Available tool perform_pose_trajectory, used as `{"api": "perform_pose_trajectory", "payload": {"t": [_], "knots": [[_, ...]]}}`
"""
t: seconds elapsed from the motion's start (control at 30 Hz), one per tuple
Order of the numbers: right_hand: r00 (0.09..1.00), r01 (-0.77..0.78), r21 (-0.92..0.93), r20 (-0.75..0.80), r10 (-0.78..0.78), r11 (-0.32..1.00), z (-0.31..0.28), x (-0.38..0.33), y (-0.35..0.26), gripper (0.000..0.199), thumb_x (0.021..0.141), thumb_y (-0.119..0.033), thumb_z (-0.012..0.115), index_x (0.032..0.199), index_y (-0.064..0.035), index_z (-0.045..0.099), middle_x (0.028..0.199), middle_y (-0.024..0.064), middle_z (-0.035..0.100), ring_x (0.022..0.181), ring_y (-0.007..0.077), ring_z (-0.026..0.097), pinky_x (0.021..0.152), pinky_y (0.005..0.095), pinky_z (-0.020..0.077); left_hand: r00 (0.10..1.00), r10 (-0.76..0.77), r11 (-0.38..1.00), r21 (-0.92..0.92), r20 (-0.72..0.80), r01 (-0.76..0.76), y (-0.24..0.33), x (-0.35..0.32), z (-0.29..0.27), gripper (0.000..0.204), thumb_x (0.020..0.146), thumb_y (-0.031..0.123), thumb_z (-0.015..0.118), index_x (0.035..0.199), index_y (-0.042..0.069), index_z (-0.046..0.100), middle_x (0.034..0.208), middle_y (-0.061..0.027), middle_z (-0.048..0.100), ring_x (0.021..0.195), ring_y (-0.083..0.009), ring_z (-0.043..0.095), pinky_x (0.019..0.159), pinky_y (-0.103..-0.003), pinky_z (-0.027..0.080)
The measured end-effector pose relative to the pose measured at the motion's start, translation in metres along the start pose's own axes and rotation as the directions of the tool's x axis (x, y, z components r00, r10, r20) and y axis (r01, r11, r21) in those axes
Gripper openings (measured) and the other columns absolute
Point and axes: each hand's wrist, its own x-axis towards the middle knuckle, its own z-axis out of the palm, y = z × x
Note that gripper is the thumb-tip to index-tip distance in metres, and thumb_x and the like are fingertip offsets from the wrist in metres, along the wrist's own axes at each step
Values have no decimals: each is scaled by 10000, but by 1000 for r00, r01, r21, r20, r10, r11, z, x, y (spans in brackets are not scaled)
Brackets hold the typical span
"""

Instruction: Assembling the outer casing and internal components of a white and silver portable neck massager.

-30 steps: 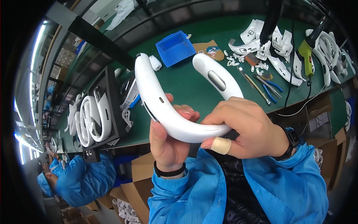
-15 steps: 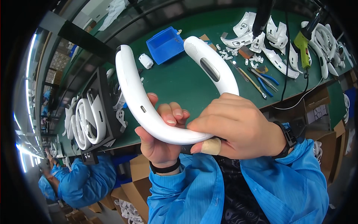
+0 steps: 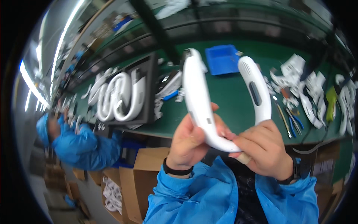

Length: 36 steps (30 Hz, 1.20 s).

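A white U-shaped neckband device (image 3: 196,89) is held in front of me with its two ends pointing away. One arm has a dark oval inset and a dotted patch of small holes at its tip; a small slot shows on the other. My left hand (image 3: 190,142) is closed around the left part of its curve. On the right part, my right hand (image 3: 265,149) grips with thumb and fingers, and a bandage (image 3: 244,158) covers that thumb. Parts of the lower bend are hidden by my fingers, and the picture is slightly blurred.
Beyond the device a blue bin (image 3: 222,59) stands on the green bench (image 3: 227,91). A dark tray (image 3: 149,86) holds several similar white devices at left. White shells (image 3: 294,69), pliers (image 3: 294,121) and a green tool (image 3: 330,102) lie right. A co-worker (image 3: 80,143) sits left, near cardboard boxes (image 3: 149,160).
The view has swung left, so the bench and tray appear farther right. Both hands keep their hold on the device, which now appears farther right and turned, its two arms closer together.
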Motion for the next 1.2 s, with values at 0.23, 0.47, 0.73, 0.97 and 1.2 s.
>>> {"api": "perform_pose_trajectory", "payload": {"t": [0.23, 0.47, 0.73, 0.97, 1.2], "knots": [[987, -152, 48, -37, 153, 987, 15, -10, -1, 430, 771, -77, 792, 1169, -45, 632, 1180, 173, 593, 983, 352, 608, 842, 433, 513, 916, 400, 899, 186, 22, -397, 90, -23, -44, 737, 951, 464, 663, 1478, 32, 382, 1044, -88, 624, 1064, -257, 625, 1032, -511, 482], [880, -475, 343, 209, 427, 810, 59, -32, 28, 202, 858, 8, 688, 1054, 8, 642, 1094, 141, 589, 772, 190, 611, 675, 294, 514, 634, 766, 643, 131, -106, -754, 222, -54, -163, 622, 939, 350, 672, 1435, 55, 441, 1107, -50, 590, 1136, -198, 586, 1191, -512, 317], [775, -628, 383, 229, 589, 678, 78, -49, 48, 35, 891, 14, 643, 925, 19, 648, 887, 70, 602, 710, 123, 546, 640, 257, 447, 445, 842, 475, 29, -305, -879, 295, -115, -278, 354, 1038, 349, 501, 1232, 55, 534, 1022, -59, 591, 951, -206, 594, 1004, -440, 464], [812, -579, 375, 183, 555, 724, 87, -52, 47, 10, 892, 17, 650, 899, 10, 651, 843, 47, 587, 628, 95, 505, 555, 240, 400, 366, 851, 397, 4, -378, -918, 291, -143, -289, 340, 1037, 345, 478, 1213, 62, 549, 982, -66, 585, 916, -223, 595, 952, -423, 480], [765, -641, 324, 207, 609, 695, 82, -50, 42, 2, 893, 15, 640, 894, 15, 642, 842, 49, 580, 671, 111, 507, 604, 249, 413, 285, 858, 330, 34, -427, -943, 298, -137, -295, 296, 1021, 328, 494, 1084, 44, 550, 976, -75, 597, 914, -253, 602, 976, -465, 479]]}}
